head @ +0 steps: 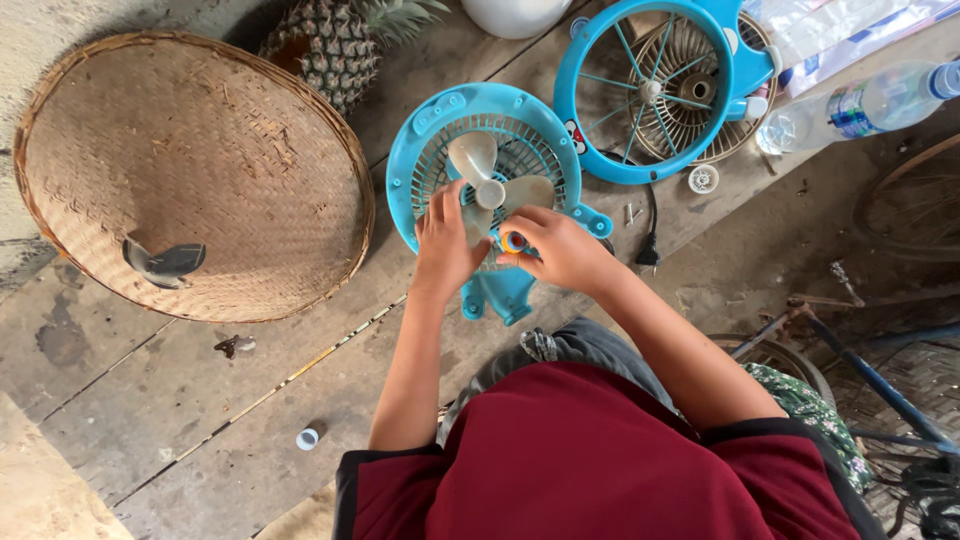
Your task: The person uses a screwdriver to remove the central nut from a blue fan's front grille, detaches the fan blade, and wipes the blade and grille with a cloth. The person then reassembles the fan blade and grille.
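At centre of the head view, on the grey wooden floor [200,400], blue fan rear housing [490,165] lying flat, its pale three-blade propeller [490,185] facing up

Left hand [445,245] at 7 o'clock of the propeller hub, fingers laid over the grille and touching one blade, flat grip holding nothing

Right hand [560,250] at 5 o'clock of the hub, narrow grip pinched on a small round orange-and-blue cap [514,242], just beside the lower blade

Blue fan base [500,295] poking out below both hands, at 6 o'clock of the housing

At 1 o'clock of the housing, detached blue front guard [590,120] lying flat over a beige wire grille [700,130], touching it

At 3 o'clock, black plug [647,255] and cord, near the right wrist; small white round part [703,179] just beside the guard's lower rim

At 2 o'clock, far right, clear plastic bottle [860,110] lying on its side

At 9 o'clock, well apart, large woven bamboo tray [190,170]; at 11 o'clock, pineapple [330,55] between tray and housing

At 7 o'clock, far down the floor, small white cap [308,438]

At 4 o'clock, blue bicycle frame [870,380], partly out of view
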